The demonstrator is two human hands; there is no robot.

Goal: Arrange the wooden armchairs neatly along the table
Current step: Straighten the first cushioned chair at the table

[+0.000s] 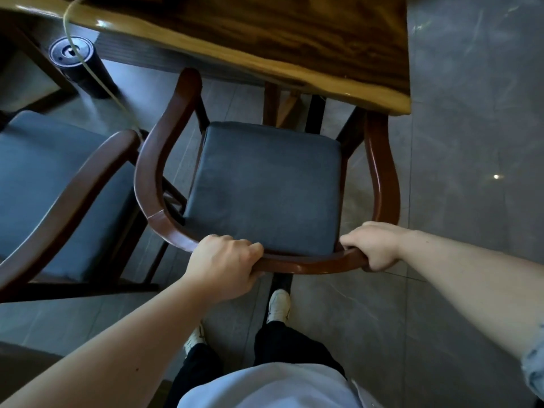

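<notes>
Armchair (265, 187) faces table (294, 39); both hands (226, 266) grip back rail.

A grey tiled floor (459, 178) fills most of the frame. Standing on it: a glossy wooden table (265, 33) across the top, one armchair (262, 187) at centre with its front under the table edge, a second armchair (59, 187) at left, and a black cylinder (79, 66) at upper left
</notes>
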